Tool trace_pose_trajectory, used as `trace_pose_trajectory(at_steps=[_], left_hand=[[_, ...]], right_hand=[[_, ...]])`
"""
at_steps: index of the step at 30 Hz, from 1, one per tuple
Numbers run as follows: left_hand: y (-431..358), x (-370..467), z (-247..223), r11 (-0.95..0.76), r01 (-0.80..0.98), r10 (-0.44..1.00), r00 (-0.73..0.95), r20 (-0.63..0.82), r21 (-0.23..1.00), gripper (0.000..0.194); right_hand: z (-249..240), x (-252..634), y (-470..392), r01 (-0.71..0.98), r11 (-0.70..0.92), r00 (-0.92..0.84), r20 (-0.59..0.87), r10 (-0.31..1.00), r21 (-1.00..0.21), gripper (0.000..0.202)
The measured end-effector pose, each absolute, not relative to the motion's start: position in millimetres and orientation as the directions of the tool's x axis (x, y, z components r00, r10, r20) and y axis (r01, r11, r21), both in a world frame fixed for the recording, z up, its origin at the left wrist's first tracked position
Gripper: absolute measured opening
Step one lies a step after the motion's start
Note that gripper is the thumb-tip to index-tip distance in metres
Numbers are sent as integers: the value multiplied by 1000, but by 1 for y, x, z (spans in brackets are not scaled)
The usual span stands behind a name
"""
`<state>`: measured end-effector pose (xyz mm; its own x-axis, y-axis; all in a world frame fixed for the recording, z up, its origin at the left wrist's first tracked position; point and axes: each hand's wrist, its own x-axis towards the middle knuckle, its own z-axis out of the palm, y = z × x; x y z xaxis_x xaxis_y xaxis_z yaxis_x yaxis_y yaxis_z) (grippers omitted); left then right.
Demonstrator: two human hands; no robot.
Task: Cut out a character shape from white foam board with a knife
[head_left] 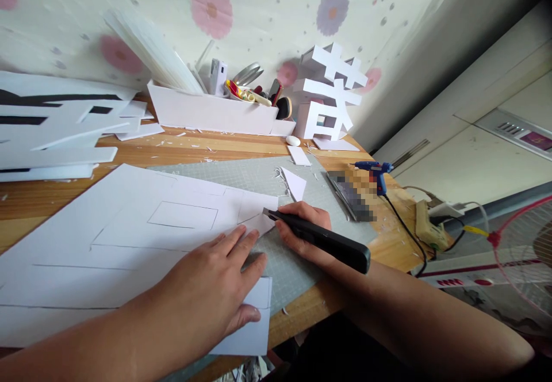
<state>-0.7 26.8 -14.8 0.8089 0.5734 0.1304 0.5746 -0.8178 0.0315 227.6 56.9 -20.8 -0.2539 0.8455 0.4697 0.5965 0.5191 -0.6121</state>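
The blade tip (265,211) lies at the right edge of the large white sheet (64,238), by the right end of a short drawn line (250,219). That line runs off to the left and slightly toward the near side, while the black knife (328,241) slants from its blade at the far left to its thick butt at the near right. So the sheet lies to the left of the knife grip, and the right hand (304,221) is the nearer one to the blade.

The right hand is closed round the front part of the handle. The left hand (215,278) holds nothing in its grip; it lies palm down, fingers a little spread, on the sheet, its fingertips just to the near left of the blade. Whether the blade has gone into the sheet, I cannot tell.

The sheet reaches over the grey mat (293,264) on the wooden table (306,310), and a smaller white piece (250,342) shows on the near side, by the left thumb. A pointed white scrap (294,183) lies on the mat beyond the right hand, with the blue glue gun (376,170) farther right.
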Motion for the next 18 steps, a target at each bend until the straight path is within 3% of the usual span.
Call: trace_pose_trajectory(at_steps=[7,18], left_hand=[[27,-1,-14,-820,572,571,817,83,13,60],[27,-1,-21,-817,576,554,787,272,-5,60]], right_hand=[[-30,229,54,627,540,-252,510,822,-562,10],[-31,234,54,609,629,-302,591,748,-484,9]])
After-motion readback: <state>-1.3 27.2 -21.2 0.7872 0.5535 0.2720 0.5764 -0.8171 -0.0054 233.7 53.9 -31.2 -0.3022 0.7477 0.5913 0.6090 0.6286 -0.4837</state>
